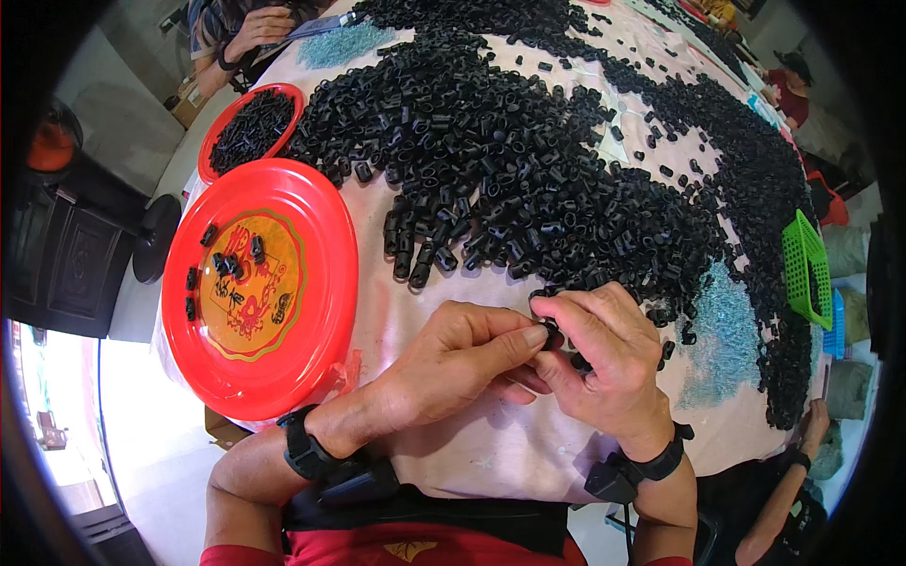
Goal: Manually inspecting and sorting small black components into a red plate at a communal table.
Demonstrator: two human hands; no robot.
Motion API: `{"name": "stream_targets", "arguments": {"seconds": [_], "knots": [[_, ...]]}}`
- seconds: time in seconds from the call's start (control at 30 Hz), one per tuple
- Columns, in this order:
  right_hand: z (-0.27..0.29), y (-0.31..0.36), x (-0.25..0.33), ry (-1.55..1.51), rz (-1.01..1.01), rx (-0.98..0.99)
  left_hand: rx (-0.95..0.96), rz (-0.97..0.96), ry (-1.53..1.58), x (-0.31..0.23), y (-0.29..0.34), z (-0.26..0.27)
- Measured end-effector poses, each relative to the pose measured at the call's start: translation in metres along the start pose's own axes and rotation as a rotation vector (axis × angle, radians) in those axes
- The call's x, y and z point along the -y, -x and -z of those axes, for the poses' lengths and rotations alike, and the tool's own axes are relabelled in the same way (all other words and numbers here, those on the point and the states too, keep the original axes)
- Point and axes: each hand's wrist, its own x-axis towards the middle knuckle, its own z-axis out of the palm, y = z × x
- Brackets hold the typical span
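Observation:
Over the near part of the table, my left hand [439,370] and my right hand [609,363] meet, thumbs and fingers pinched together. Between the fingertips is a small black plastic piece [549,330], partly covered, that looks like a cord lock part. Just beyond the hands spreads a large heap of short, hollow black plastic barrels [500,160]. To the left of my left hand lies a big red plate [326,311] with a patterned centre, carrying several small black pieces [226,264]. Right of my right hand is a pile of fine bluish, spring-like bits [722,330].
A smaller red dish [204,160] of thin black parts stands behind the plate. Another bluish pile [344,45] lies at the far left. Pale cloth [444,462] covers the table. A green basket [805,264] stands at the right edge. Other people's arms [260,33] show around the table.

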Motion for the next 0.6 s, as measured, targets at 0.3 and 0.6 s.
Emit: {"name": "stream_targets", "arguments": {"seconds": [0.3,0.6], "knots": [[-0.001,-0.003,-0.002,-0.074,-0.006,-0.04,-0.012,0.011,0.088,0.0,0.005,-0.001],[0.005,-0.001,0.005,-0.099,0.078,0.048,-0.002,-0.038,-0.099,0.0,0.021,-0.009]]}}
